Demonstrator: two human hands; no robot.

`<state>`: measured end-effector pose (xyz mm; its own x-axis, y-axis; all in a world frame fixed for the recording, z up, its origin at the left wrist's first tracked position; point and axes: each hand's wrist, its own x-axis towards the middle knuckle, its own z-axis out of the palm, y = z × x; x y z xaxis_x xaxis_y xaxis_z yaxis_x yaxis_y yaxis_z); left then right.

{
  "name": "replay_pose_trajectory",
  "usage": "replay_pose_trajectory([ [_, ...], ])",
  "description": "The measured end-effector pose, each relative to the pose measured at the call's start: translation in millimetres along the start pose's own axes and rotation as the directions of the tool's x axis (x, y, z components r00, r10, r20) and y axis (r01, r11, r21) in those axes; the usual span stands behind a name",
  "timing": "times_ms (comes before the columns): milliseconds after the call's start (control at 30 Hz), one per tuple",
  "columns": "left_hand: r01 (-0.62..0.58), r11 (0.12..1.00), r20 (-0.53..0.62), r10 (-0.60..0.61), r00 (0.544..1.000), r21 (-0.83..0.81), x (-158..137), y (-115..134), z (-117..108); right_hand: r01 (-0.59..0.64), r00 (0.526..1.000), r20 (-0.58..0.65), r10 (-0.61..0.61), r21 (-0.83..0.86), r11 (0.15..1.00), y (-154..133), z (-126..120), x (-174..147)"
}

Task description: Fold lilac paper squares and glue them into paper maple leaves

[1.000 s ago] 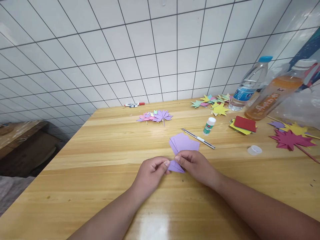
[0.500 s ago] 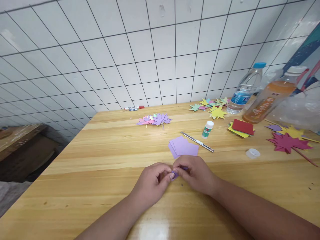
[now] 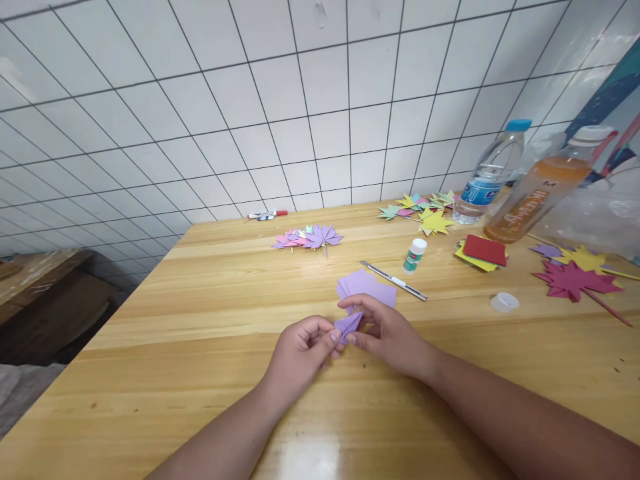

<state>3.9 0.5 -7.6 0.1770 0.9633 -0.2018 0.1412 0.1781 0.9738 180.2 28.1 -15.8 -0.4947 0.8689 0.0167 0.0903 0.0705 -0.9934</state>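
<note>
A small folded piece of purple paper (image 3: pixel 349 325) is pinched between the thumb and fingers of my left hand (image 3: pixel 306 345), its pointed end tilted up to the right. My right hand (image 3: pixel 393 335) curves around the paper's right side with thumb and index finger spread apart. The right thumb tip is close to the paper's lower edge; whether it touches, I cannot tell. Just beyond the hands lies a loose stack of purple paper squares (image 3: pixel 367 287), partly covered by my right fingers. A slim utility knife (image 3: pixel 395 281) rests beside the stack.
A glue stick (image 3: pixel 415 257) stands uncapped or capped, I cannot tell; a white cap (image 3: pixel 505 302) lies farther right. Coloured paper squares (image 3: pixel 484 251), a dark pink paper leaf (image 3: pixel 575 281), a water bottle (image 3: pixel 487 177) and an orange drink bottle (image 3: pixel 543 190) stand right. Paper leaves (image 3: pixel 323 237) and markers (image 3: pixel 268 215) lie behind.
Both hands were pressed together on the paper; now the right fingers have spread away from it. The folded paper is raised and more of it shows, in the left hand.
</note>
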Motion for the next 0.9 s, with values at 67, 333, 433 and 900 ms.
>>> replay_pose_trajectory([
  [67,0.014,1.000,0.012,-0.015,1.000,0.015,-1,-1,2,0.006,0.999,-0.048,-0.006,-0.002,1.000,2,1,2],
  [333,-0.050,0.992,0.114,0.037,0.993,0.118,1,-4,1,0.067,0.997,-0.045,-0.069,-0.060,0.996,6,2,2],
  [433,0.004,0.999,0.119,-0.008,0.993,0.038,1,-4,-2,0.138,0.989,-0.028,-0.143,-0.121,0.983,5,1,-1],
  [900,0.007,0.995,0.195,0.013,0.981,-0.103,4,-6,-8,0.435,0.894,0.138,-0.427,-0.503,0.747,0,-5,-4],
])
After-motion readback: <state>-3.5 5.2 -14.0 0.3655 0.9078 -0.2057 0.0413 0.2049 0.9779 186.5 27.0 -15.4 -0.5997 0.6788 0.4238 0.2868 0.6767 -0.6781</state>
